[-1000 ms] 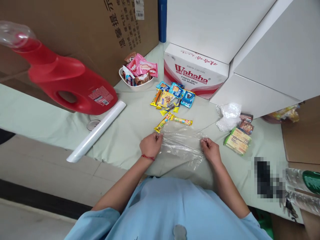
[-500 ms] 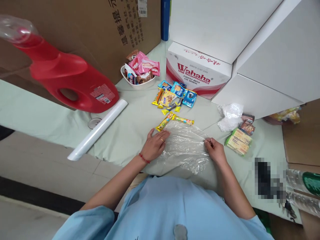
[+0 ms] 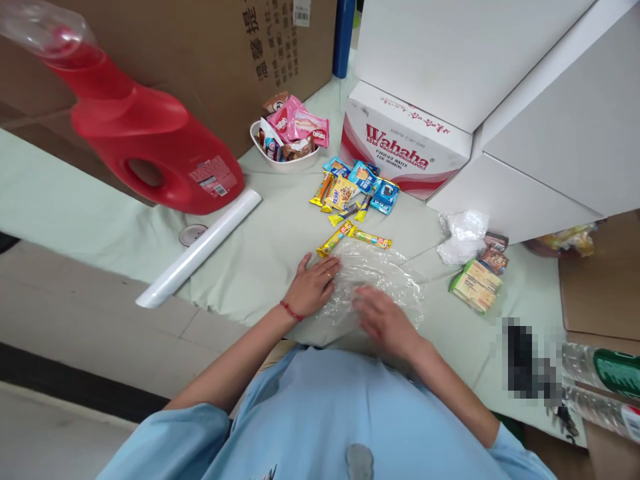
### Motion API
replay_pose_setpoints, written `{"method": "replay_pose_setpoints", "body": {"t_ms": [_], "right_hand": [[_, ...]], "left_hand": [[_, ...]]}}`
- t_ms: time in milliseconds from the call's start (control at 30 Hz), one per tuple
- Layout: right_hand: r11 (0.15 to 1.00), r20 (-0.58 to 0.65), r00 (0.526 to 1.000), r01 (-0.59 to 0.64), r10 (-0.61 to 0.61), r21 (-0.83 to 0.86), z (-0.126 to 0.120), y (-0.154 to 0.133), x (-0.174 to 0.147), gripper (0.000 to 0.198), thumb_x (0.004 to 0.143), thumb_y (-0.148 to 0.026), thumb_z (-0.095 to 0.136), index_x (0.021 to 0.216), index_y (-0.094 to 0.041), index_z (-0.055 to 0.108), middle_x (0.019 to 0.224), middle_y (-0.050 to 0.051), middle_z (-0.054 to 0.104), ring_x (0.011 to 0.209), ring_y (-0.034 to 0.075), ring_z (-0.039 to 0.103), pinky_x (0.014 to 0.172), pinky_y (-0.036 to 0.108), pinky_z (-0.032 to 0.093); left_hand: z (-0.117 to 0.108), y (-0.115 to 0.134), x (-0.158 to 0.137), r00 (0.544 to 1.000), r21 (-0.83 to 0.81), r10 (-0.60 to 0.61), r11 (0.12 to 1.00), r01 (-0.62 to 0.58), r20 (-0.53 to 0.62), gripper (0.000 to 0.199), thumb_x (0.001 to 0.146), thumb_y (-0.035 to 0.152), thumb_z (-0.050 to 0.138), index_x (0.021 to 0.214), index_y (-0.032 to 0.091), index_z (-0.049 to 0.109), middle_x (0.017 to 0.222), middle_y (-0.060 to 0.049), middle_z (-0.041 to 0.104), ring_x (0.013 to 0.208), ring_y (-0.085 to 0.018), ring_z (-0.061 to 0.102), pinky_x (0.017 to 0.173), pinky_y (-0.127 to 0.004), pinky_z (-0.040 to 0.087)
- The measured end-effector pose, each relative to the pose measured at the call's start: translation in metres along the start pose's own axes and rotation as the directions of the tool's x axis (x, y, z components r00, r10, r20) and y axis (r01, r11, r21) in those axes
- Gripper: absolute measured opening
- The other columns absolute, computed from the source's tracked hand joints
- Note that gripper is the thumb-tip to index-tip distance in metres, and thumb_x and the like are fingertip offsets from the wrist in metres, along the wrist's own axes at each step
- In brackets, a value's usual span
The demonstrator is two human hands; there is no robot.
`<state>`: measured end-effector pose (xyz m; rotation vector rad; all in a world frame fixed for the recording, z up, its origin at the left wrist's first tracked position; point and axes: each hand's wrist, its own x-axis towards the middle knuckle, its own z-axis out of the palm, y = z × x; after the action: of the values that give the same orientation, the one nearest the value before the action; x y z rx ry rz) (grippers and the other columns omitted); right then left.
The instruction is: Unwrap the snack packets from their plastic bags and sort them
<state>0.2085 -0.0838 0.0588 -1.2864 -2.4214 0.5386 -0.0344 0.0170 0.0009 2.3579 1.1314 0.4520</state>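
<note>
A crumpled sheet of clear plastic film (image 3: pixel 400 273) lies on the green cloth in front of me. My left hand (image 3: pixel 311 287) rests flat on its left edge, fingers stretched and holding nothing. My right hand (image 3: pixel 385 320) is over the film's near middle, slightly blurred, with its fingers extended and nothing seen in them. Just beyond my left fingertips lie two yellow snack bars, one slanted bar (image 3: pixel 336 239) and one flatter bar (image 3: pixel 371 238). Behind them is a pile of small snack packets (image 3: pixel 345 192) in blue, yellow and orange wrappers.
A white bowl (image 3: pixel 295 164) of wrapped snacks stands behind, beside a Wahaba-like printed carton (image 3: pixel 395 143). To the left are a large red jug (image 3: pixel 170 153) and a white roll (image 3: pixel 200 250). At right lie bubble wrap (image 3: pixel 463 237), a cracker pack (image 3: pixel 476 287) and plastic bottles (image 3: pixel 600 367).
My right hand has let go of the film's right edge and moved left across it, its fingers now extended. The film's right side has settled. My left hand stays in place.
</note>
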Motion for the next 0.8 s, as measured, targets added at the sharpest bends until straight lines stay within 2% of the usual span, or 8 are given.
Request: {"method": "replay_pose_setpoints", "body": {"t_ms": [67, 133, 300, 400, 533, 600, 700, 800], "right_hand": [[0.989, 0.195, 0.972, 0.112, -0.130, 0.097, 0.019, -0.006, -0.001, 0.038, 0.103, -0.028, 0.052, 0.139, -0.024, 0.062, 0.148, 0.008, 0.059, 0.144, 0.024, 0.046, 0.121, 0.046, 0.038], [0.974, 0.298, 0.938, 0.124, -0.177, 0.188, 0.025, -0.006, -0.009, 0.037, 0.103, -0.027, 0.052, 0.138, -0.022, 0.063, 0.148, 0.007, 0.060, 0.146, 0.023, 0.044, 0.124, 0.046, 0.032], [0.901, 0.366, 0.914, 0.002, -0.178, 0.433, -0.007, 0.003, -0.032, 0.028, 0.104, -0.026, 0.052, 0.123, -0.025, 0.073, 0.132, 0.007, 0.071, 0.138, 0.021, 0.055, 0.123, 0.044, 0.034], [0.835, 0.299, 0.940, -0.031, -0.162, 0.549, -0.026, 0.006, -0.031, 0.030, 0.105, -0.027, 0.048, 0.125, -0.026, 0.071, 0.123, 0.007, 0.075, 0.126, 0.020, 0.064, 0.114, 0.040, 0.045], [0.927, 0.130, 0.988, 0.025, -0.079, 0.375, -0.018, 0.002, -0.003, 0.032, 0.103, -0.020, 0.048, 0.128, -0.024, 0.068, 0.120, 0.010, 0.073, 0.118, 0.023, 0.063, 0.100, 0.040, 0.052], [0.970, 0.156, 0.979, 0.097, -0.134, 0.224, -0.002, -0.007, 0.017, 0.029, 0.100, -0.016, 0.052, 0.122, -0.023, 0.070, 0.118, 0.010, 0.073, 0.116, 0.024, 0.060, 0.098, 0.040, 0.050], [0.966, 0.313, 0.914, 0.246, -0.257, 0.073, 0.025, -0.025, 0.041, 0.024, 0.101, -0.022, 0.056, 0.120, -0.022, 0.070, 0.129, 0.008, 0.070, 0.113, 0.023, 0.058, 0.095, 0.039, 0.047], [0.928, 0.410, 0.838, 0.366, -0.359, 0.064, 0.042, -0.039, 0.048, 0.024, 0.105, -0.028, 0.052, 0.122, -0.023, 0.068, 0.142, 0.004, 0.064, 0.110, 0.020, 0.058, 0.094, 0.038, 0.043]], "left_hand": [[0.000, -0.001, -0.003, 0.999, 0.028, -0.031, 0.999, 0.032, -0.023, 0.051, 0.095, 0.024, 0.044, 0.144, 0.026, 0.055, 0.154, -0.010, 0.053, 0.147, -0.027, 0.045, 0.125, -0.064, 0.007], [-0.002, -0.003, -0.006, 0.998, 0.045, -0.048, 0.998, 0.049, -0.039, 0.053, 0.095, 0.025, 0.044, 0.147, 0.027, 0.053, 0.155, -0.009, 0.052, 0.147, -0.028, 0.044, 0.125, -0.065, 0.005], [-0.008, -0.003, -0.008, 0.998, 0.089, -0.065, 0.994, 0.064, 0.012, 0.063, 0.090, 0.024, 0.044, 0.153, 0.028, 0.044, 0.160, -0.007, 0.046, 0.149, -0.028, 0.041, 0.125, -0.064, 0.000], [-0.011, -0.005, -0.004, 0.994, 0.097, -0.080, 0.993, 0.073, 0.076, 0.070, 0.086, 0.023, 0.045, 0.155, 0.027, 0.041, 0.163, -0.007, 0.040, 0.151, -0.027, 0.038, 0.125, -0.063, 0.001], [-0.014, -0.008, -0.002, 0.990, 0.075, -0.086, 0.994, 0.077, 0.112, 0.072, 0.083, 0.023, 0.044, 0.155, 0.025, 0.041, 0.163, -0.008, 0.039, 0.151, -0.026, 0.038, 0.125, -0.062, 0.003], [-0.015, -0.010, -0.002, 0.989, 0.069, -0.090, 0.994, 0.082, 0.115, 0.071, 0.084, 0.022, 0.044, 0.154, 0.026, 0.042, 0.163, -0.007, 0.039, 0.151, -0.024, 0.038, 0.125, -0.061, 0.003], [-0.015, -0.010, -0.001, 0.989, 0.057, -0.100, 0.994, 0.094, 0.107, 0.065, 0.088, 0.024, 0.042, 0.153, 0.026, 0.043, 0.163, -0.007, 0.041, 0.151, -0.023, 0.038, 0.125, -0.060, 0.004], [-0.015, -0.008, 0.001, 0.988, 0.041, -0.136, 0.990, 0.134, 0.078, 0.055, 0.096, 0.031, 0.039, 0.150, 0.028, 0.048, 0.160, -0.006, 0.045, 0.150, -0.023, 0.040, 0.125, -0.060, 0.007]]}}
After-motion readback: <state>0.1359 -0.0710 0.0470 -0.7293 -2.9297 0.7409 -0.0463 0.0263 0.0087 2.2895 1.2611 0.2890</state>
